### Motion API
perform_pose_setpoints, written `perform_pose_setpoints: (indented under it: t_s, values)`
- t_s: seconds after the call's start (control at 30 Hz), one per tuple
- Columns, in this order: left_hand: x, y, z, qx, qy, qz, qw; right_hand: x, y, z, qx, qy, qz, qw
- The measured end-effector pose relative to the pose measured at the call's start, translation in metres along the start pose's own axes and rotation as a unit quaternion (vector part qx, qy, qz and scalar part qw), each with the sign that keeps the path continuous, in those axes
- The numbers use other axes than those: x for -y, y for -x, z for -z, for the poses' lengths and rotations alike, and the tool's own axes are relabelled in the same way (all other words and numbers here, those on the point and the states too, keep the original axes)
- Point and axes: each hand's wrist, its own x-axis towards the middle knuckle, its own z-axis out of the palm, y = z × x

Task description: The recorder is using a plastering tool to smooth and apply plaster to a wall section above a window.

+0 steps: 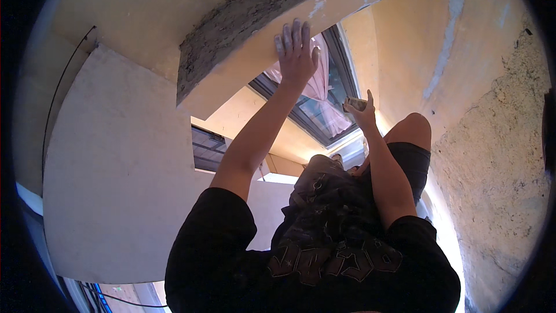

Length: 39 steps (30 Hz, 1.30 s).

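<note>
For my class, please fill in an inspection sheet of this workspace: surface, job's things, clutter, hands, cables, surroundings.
Surface: beam has a smooth tan face with white patches towards one end; the adjoining side is rough and grey.
Job's things: small block, markings too small to tell.
Clutter: nothing seen.
Hands: left hand open against the smooth face; right hand grips the block.
Cables: thin dark cord beside the white panel.
Surroundings: dark-framed window, tied pink curtain, yellowish wall.

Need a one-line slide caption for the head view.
Left hand against the beam, right hand holding a small block, pink curtain beyond.
</note>
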Motion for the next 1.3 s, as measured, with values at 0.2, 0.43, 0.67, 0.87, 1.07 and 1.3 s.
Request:
perform_pose_setpoints:
  t_s: [0.2,0.43,0.67,0.87,1.07,1.3]
  values:
    - [0.026,0.041,0.019,0.004,-0.030,0.031,0.999,-0.009,0.001,-0.002,0.017,0.017,0.005,1.000]
    - [0.038,0.075,0.047,0.080,0.157,-0.017,0.984,-0.012,0.002,0.001,0.028,0.029,-0.003,0.999]
    - [0.042,0.095,0.062,0.165,0.519,0.108,0.832,0.106,0.021,-0.019,0.023,-0.323,-0.089,0.942]
    - [0.009,0.065,0.120,0.133,0.583,0.090,0.796,0.201,0.047,-0.015,0.229,-0.450,0.016,0.863]
    - [0.000,0.054,0.134,0.065,0.562,-0.049,0.823,0.226,0.069,-0.014,0.333,-0.445,-0.033,0.831]
    - [-0.001,0.057,0.133,0.113,0.577,0.019,0.808,0.217,0.070,-0.017,0.358,-0.488,-0.065,0.793]
